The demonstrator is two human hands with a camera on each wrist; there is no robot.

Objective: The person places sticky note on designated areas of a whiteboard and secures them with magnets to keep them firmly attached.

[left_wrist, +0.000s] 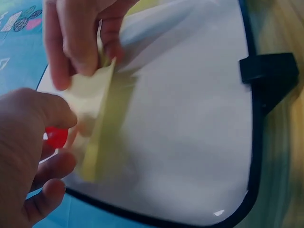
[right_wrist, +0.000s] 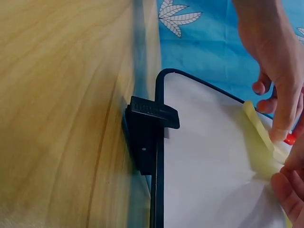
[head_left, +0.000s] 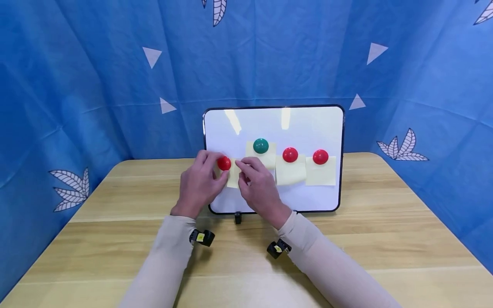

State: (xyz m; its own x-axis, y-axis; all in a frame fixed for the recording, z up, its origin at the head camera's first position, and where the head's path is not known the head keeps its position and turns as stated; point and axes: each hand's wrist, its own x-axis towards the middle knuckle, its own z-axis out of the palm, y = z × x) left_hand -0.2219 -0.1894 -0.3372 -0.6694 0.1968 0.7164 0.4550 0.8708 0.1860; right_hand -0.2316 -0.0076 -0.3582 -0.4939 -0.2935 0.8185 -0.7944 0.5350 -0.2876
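On the left part of a whiteboard (head_left: 269, 199), my left hand (head_left: 198, 183) grips a round red magnet (head_left: 224, 163) between thumb and fingers. The magnet lies over the upper part of a pale yellow sticky note (head_left: 233, 176). With thumb and fingers, my right hand (head_left: 259, 186) pinches the right side of that note. In the left wrist view the note (left_wrist: 90, 102) stretches between both hands, its lower edge curling away from the board. Fingers partly hide the magnet (right_wrist: 290, 139) in the right wrist view.
More sticky notes hang on the board under a green magnet (head_left: 260, 146), a red magnet (head_left: 290, 155) and another red magnet (head_left: 320, 157). A black clip stand (head_left: 238, 218) holds the board's lower edge on the wooden table (head_left: 366, 222). Behind hangs a blue curtain (head_left: 269, 51).
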